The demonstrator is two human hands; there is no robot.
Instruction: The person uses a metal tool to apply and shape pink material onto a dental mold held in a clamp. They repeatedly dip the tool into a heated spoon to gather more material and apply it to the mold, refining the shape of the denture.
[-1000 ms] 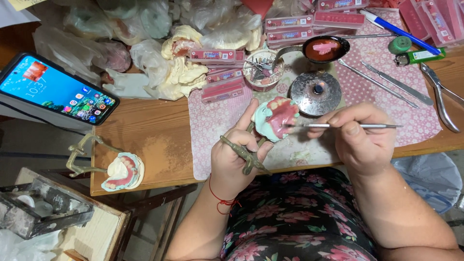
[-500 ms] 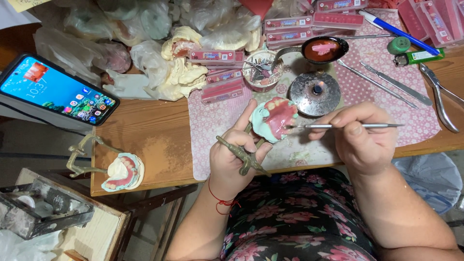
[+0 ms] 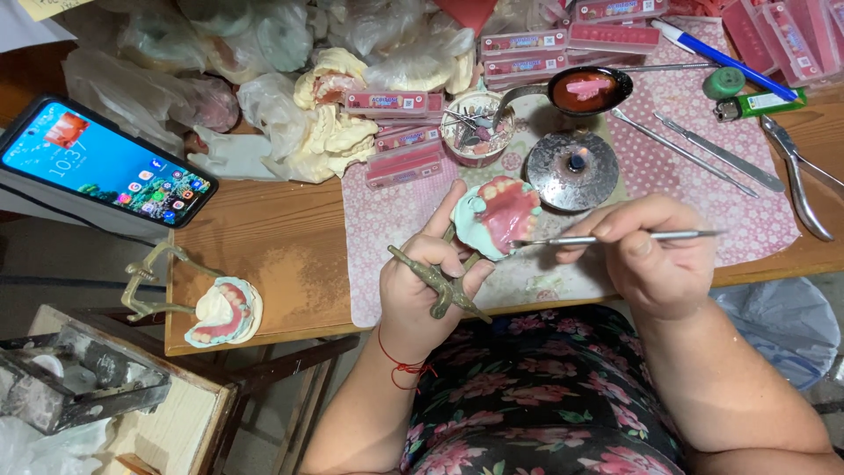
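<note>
Since the earlier frames the denture model (image 3: pixel 495 215) has tilted a little toward the right hand (image 3: pixel 655 255), so the carving seems to continue. The left hand (image 3: pixel 431 286) closes around its brass articulator (image 3: pixel 437 283); the right pinches a thin metal carver (image 3: pixel 615 237). The tip's contact with the pink wax is hard to see.

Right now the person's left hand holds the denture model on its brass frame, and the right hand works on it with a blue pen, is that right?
Not quite. In the head view the right hand holds a thin metal tool, not a pen; the blue pen lies untouched on the table. The left hand does hold the denture model on its brass frame.
</note>
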